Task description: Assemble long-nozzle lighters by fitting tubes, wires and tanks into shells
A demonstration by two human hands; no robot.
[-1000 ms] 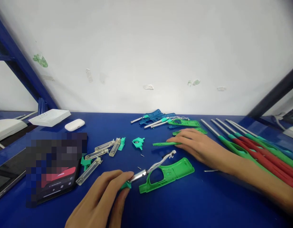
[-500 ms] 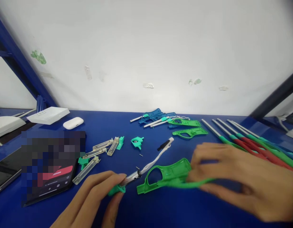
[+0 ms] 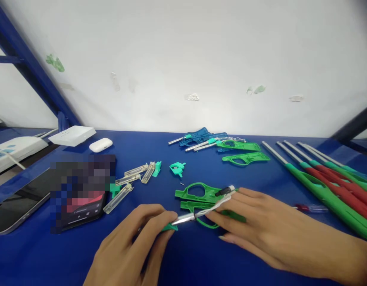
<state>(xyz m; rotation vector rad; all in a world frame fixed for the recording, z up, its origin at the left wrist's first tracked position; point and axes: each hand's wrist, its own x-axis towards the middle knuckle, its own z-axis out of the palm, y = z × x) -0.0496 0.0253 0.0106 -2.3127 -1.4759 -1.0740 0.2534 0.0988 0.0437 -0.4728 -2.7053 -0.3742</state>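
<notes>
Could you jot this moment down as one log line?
left hand: pinching metal tube; right hand: over green handle half; left side: clear tubes, lit phone; right side: red handles

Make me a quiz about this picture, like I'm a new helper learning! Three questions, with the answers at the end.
1. True or false: the left hand holds a part that has a shiny metal tube and white wires.

2. What colour are the two handle halves nearest the right hand?
A) red
B) green
C) blue

3. How many clear plastic cases lie on the blue table?

Key: 1. True. 2. B, green. 3. Four.
</notes>
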